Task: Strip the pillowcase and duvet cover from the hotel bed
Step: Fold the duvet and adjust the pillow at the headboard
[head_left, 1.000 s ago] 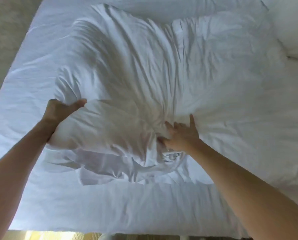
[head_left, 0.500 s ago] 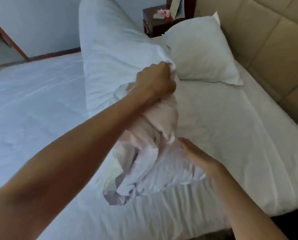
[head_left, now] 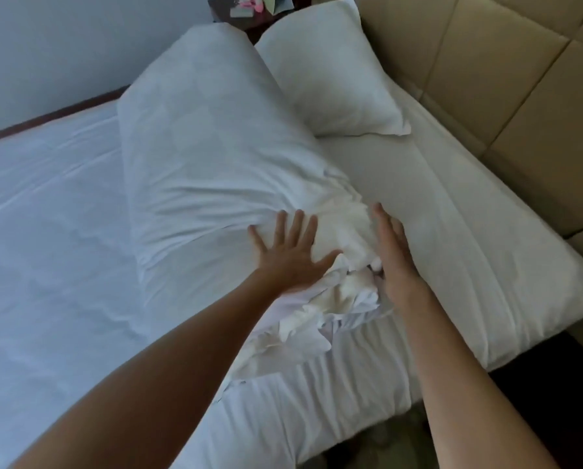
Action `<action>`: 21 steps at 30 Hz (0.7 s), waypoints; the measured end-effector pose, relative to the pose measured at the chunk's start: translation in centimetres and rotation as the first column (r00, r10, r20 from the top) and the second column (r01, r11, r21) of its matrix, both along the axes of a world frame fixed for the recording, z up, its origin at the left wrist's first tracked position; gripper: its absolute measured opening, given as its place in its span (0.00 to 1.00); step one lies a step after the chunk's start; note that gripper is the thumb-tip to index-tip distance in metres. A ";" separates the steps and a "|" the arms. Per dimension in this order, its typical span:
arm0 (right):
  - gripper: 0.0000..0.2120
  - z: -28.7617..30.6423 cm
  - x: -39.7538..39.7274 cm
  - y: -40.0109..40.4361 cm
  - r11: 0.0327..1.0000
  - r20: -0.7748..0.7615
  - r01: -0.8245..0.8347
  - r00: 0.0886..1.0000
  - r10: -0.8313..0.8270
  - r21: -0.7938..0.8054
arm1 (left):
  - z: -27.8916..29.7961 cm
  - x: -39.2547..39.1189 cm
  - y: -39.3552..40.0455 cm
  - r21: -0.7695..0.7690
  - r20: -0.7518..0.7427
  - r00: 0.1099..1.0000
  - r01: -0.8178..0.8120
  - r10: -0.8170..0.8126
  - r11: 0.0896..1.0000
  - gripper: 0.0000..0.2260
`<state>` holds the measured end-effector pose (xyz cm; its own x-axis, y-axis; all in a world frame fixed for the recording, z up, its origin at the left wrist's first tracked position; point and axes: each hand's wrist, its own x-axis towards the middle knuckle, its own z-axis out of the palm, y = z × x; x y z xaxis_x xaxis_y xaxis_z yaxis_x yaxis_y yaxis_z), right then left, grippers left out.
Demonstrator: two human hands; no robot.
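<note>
A large white pillow in its pillowcase [head_left: 212, 157] lies lengthwise across the bed, its near end bunched into loose folds [head_left: 337, 296]. My left hand [head_left: 288, 255] rests flat on that near end with fingers spread, holding nothing. My right hand [head_left: 393, 255] is open too, edge-on along the right side of the bunched cloth and touching it. A second white pillow [head_left: 330, 72] sits behind, against the headboard. The white bedding [head_left: 46, 231] covers the bed to the left.
A padded beige headboard [head_left: 506, 96] runs along the right. A dark nightstand [head_left: 246, 11] with small pink items stands at the top. The mattress corner [head_left: 554, 299] ends at the right, with dark floor below it.
My left hand let go of the bunched pillowcase end it was gripping and now lies flat on the pillow. The pillow has come down onto the bed, and my right hand moved up beside it.
</note>
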<state>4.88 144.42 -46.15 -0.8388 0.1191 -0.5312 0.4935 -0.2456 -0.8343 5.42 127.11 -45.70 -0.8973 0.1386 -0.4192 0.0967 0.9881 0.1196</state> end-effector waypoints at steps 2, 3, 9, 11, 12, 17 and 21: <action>0.35 1.4 -1.7 -2.5 0.931 -0.019 -0.180 0.980 0.196 0.317 | -0.5 0.4 -0.9 -0.011 0.027 1.000 -0.008 0.008 1.000 0.41; 0.39 1.9 -2.3 -3.7 0.827 0.045 -0.289 0.951 0.306 0.482 | -0.3 0.4 -1.3 0.002 0.051 0.999 0.001 -0.001 1.000 0.41; 0.39 -1.4 -3.0 -7.5 0.202 0.396 -0.511 0.815 0.422 0.836 | 1.8 1.0 -8.1 0.072 0.139 0.984 0.104 -0.114 0.992 0.45; 0.39 -2.6 -2.9 -7.1 0.184 0.425 -0.543 0.790 0.441 0.819 | 1.2 2.5 -11.0 0.010 0.061 0.998 0.010 -0.011 1.000 0.50; 0.39 -2.9 -3.0 -6.8 0.190 0.438 -0.565 0.775 0.455 0.803 | 0.7 3.4 -12.2 0.002 0.039 0.997 -0.073 0.073 0.997 0.53; 0.42 -4.7 -4.1 -6.5 0.109 0.547 -0.653 0.704 0.452 0.750 | -2.4 5.4 -12.7 0.011 0.142 0.964 -0.228 0.224 0.974 0.58; 0.42 -5.4 -5.0 -7.1 0.048 0.626 -0.695 0.672 0.396 0.717 | -3.6 4.0 -11.3 -0.068 0.213 0.958 -0.181 0.192 0.981 0.61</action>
<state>-0.12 137.33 -51.58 -0.7816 0.1609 -0.6027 0.2909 0.9487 -0.1240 9.41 115.84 -49.33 -0.7918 -0.0475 -0.6089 -0.1130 0.9911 0.0696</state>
